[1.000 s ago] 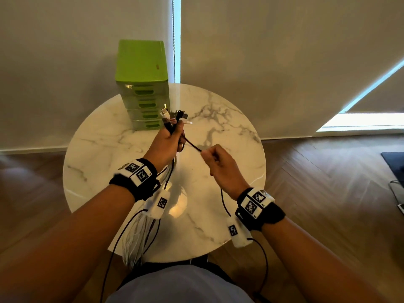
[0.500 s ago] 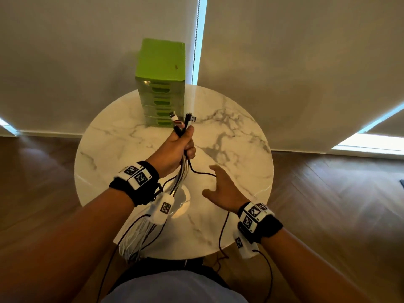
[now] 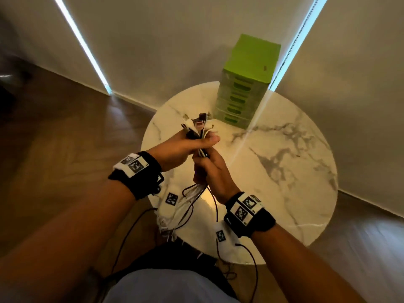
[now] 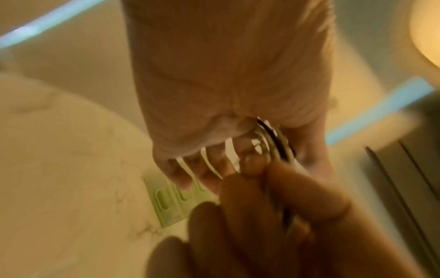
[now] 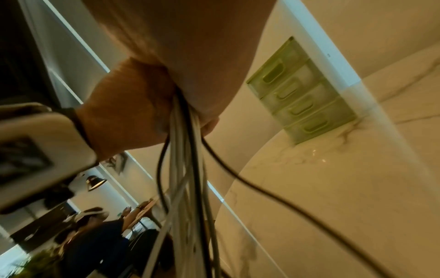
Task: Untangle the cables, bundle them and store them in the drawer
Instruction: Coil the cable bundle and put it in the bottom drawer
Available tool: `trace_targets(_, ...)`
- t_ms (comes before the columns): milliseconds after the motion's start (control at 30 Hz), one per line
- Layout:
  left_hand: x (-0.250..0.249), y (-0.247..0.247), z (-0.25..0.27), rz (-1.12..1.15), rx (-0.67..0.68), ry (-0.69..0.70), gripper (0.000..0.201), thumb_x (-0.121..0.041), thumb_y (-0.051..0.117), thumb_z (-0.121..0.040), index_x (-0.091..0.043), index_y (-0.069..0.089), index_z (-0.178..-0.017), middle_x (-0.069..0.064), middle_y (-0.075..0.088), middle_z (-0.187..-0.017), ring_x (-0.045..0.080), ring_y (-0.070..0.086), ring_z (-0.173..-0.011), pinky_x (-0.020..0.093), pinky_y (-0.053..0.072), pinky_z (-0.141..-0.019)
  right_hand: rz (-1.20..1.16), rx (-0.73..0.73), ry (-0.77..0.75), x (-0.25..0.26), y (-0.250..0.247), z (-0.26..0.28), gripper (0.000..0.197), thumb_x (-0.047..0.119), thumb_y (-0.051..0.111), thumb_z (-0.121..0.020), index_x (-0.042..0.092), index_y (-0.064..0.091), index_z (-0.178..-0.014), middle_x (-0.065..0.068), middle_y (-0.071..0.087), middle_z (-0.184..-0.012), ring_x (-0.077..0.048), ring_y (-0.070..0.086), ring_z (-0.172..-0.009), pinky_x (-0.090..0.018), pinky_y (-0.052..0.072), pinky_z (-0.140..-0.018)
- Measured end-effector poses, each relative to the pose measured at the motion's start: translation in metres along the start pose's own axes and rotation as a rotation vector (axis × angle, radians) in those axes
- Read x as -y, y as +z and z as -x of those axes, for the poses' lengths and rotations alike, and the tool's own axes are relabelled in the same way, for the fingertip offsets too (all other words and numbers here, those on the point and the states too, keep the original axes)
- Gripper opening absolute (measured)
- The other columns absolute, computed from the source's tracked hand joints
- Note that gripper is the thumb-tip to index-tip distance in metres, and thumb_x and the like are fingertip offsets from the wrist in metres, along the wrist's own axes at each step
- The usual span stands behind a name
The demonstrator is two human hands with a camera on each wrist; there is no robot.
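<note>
So the person is holding a whole bunch of cables (image 3: 197, 194) up over the round marble table (image 3: 284, 171), a mix of white and black ones. Their left hand (image 3: 177, 149) is gripping the bundle near the top, fingers wrapped around it, with the plug ends (image 3: 197, 123) fanning out above the fist. Their right hand (image 3: 213, 169) is sitting just below the left, touching it, and is also curling around the same bundle. Below both hands the cables are hanging loose and trailing off the near edge of the table. At the far side of the table, a green drawer unit (image 3: 247, 84) is standing upright against the wall, and all its drawers are looking closed.
</note>
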State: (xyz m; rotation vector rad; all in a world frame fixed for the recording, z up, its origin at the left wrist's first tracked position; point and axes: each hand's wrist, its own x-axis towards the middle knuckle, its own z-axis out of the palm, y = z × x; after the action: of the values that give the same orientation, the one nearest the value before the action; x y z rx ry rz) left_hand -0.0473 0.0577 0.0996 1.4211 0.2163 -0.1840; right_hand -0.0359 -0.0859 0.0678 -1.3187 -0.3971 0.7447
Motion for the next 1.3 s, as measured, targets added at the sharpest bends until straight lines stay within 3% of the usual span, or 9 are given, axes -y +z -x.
trace_targets(167, 0.003, -0.036, 0.026, -0.045, -0.232, 0.268, 0.036, -0.006, 0.079, -0.085, -0.009, 0.065, -0.117, 0.006, 0.07, -0.105, 0.012, 0.069, -0.101, 0.029, 0.053, -0.091, 0.073, 0.21, 0.228, 0.012, 0.026, -0.029, 0.022, 0.004, 0.041, -0.096, 0.018, 0.042, -0.079, 0.002, 0.023, -0.063, -0.015, 0.018, -0.054, -0.035, 0.015, -0.053)
trace_targets(267, 0.002, -0.054, 0.031, -0.242, -0.425, 0.464, 0.053, 0.007, 0.073, -0.087, 0.006, 0.047, -0.134, 0.022, 0.059, -0.115, 0.002, 0.068, -0.096, 0.017, 0.054, -0.082, 0.211, 0.276, 0.249, 0.016, 0.049, -0.049, 0.022, 0.009, 0.04, -0.1, 0.013, 0.045, -0.079, 0.001, 0.036, -0.064, -0.014, 0.034, -0.055, -0.03, 0.033, -0.054)
trace_targets(367, 0.0, -0.08, 0.041, -0.202, -0.436, 0.341, 0.042, -0.013, 0.074, -0.092, -0.008, 0.057, -0.13, 0.01, 0.067, -0.125, 0.005, 0.066, -0.111, 0.025, 0.05, -0.093, 0.25, 0.313, 0.31, 0.018, 0.074, -0.067, 0.018, 0.011, 0.039, -0.101, 0.014, 0.04, -0.084, -0.001, 0.035, -0.064, -0.016, 0.035, -0.056, -0.033, 0.038, -0.061)
trace_targets(533, 0.031, -0.125, 0.054, 0.194, -0.026, 0.123, 0.098, -0.059, 0.087, -0.064, -0.015, 0.045, -0.141, 0.007, 0.057, -0.141, 0.02, 0.055, -0.133, 0.037, 0.048, -0.108, 0.117, 0.211, 0.346, 0.024, 0.103, -0.092, 0.03, 0.017, 0.042, -0.103, 0.018, 0.042, -0.073, 0.006, 0.034, -0.057, -0.01, 0.032, -0.051, -0.029, 0.029, -0.056)
trace_targets(733, 0.056, -0.141, 0.043, -0.09, 0.476, -0.234, 0.049, -0.01, 0.076, -0.085, 0.016, 0.054, -0.12, 0.021, 0.059, -0.139, 0.014, 0.059, -0.128, 0.021, 0.047, -0.103, 0.028, 0.248, 0.431, 0.053, 0.13, -0.111, 0.034, 0.023, 0.045, -0.101, 0.017, 0.034, -0.069, -0.002, 0.022, -0.065, -0.016, 0.024, -0.057, -0.032, 0.028, -0.062)
trace_targets(933, 0.019, -0.247, 0.053, -0.727, -0.082, -0.138, 0.05, -0.06, 0.077, -0.068, -0.015, 0.067, -0.087, 0.004, 0.07, -0.084, 0.022, 0.065, -0.077, 0.033, 0.051, -0.073, 0.015, 0.273, 0.266, 0.069, 0.165, -0.132, 0.032, 0.013, 0.039, -0.103, 0.011, 0.045, -0.071, -0.009, 0.056, -0.061, -0.037, 0.065, -0.088, -0.04, 0.049, -0.087)
trace_targets(1067, 0.014, -0.281, 0.066, -0.971, -0.776, 0.441, 0.017, -0.03, 0.069, -0.087, -0.023, 0.055, -0.08, -0.001, 0.062, -0.071, 0.02, 0.057, -0.061, 0.033, 0.045, -0.061, -0.168, 0.297, 0.143, 0.075, 0.194, -0.142, 0.033, 0.014, 0.036, -0.105, 0.013, 0.05, -0.075, -0.012, 0.059, -0.07, -0.04, 0.06, -0.122, -0.042, 0.044, -0.104)
trace_targets(1133, 0.022, -0.291, 0.062, -0.919, -0.96, 0.485, 0.018, -0.033, 0.062, -0.089, -0.016, 0.061, -0.087, 0.005, 0.068, -0.077, 0.026, 0.062, -0.066, 0.036, 0.048, -0.061, -0.247, 0.316, 0.103, 0.089, 0.206, -0.144, 0.033, 0.017, 0.036, -0.103, 0.015, 0.045, -0.072, -0.01, 0.05, -0.065, -0.047, 0.057, -0.122, -0.049, 0.04, -0.112)
trace_targets(1300, 0.069, -0.289, 0.066, -0.764, -0.674, 0.126, 0.052, -0.061, 0.062, -0.085, -0.026, 0.06, -0.123, -0.002, 0.073, -0.105, 0.017, 0.07, -0.09, 0.041, 0.059, -0.08, -0.3, 0.298, 0.085, 0.11, 0.204, -0.152, 0.032, 0.016, 0.038, -0.098, 0.018, 0.039, -0.066, 0.0, 0.026, -0.054, -0.025, 0.046, -0.055, -0.043, 0.054, -0.083)
